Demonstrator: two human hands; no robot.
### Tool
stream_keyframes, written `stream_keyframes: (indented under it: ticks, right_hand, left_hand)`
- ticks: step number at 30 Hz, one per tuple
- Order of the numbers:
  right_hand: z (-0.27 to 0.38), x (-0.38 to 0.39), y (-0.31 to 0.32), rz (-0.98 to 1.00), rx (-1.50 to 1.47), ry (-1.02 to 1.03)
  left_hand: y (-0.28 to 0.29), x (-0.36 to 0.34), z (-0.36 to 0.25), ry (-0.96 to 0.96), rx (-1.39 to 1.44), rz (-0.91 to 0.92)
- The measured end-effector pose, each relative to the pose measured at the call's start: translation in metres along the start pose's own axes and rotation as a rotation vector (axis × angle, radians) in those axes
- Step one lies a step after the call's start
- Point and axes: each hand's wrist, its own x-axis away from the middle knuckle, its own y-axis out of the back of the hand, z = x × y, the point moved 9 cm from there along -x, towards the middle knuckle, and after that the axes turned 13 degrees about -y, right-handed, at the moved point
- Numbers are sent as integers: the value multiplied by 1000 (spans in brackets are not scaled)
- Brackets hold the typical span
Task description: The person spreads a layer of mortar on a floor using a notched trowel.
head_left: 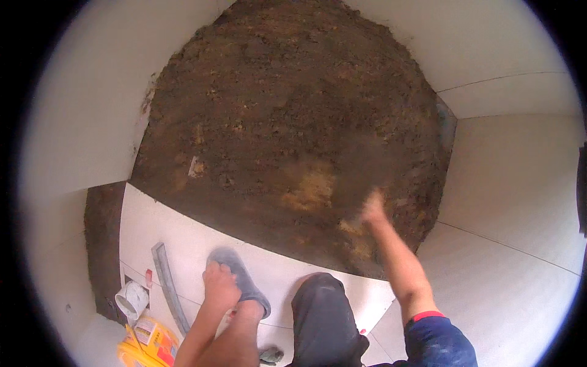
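My left hand [221, 284] rests with bent fingers over my foot in a grey slipper [252, 275]. My dark-clad knee [321, 315] is to its right, on white tiles [168, 223]. My right arm reaches out over a large area of rough, dark brown mortar [269, 98] with paler yellowish patches. At its end my right hand [373, 208] is smeared by motion; a faint pale shape lies just below it, and I cannot make out whether it is held.
Pale tiled walls [507, 171] surround the mortar. At lower left are a grey metal bar [168, 284], a white pipe [128, 301], a yellow container [143, 345], small red pieces [148, 277] and a dark strip of mortar [104, 238] along the wall.
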Motion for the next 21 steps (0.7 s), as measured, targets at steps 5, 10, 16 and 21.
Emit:
stream_keyframes:
  ticks: [5,10,16,21]
  right_hand:
    - [41,43,-44,265,187,-288]
    - [137,112,20,-16,239,835]
    - [-39,-19,-49,40,521,47]
    - [-34,19,-4,4,328,102]
  left_hand:
    - [-11,33,16,-4,-38,-58]
    - [-4,22,14,-7,-26,-123]
    - [-10,13,14,-16,-109,-91]
    - [-4,16,5,52,-20,-17]
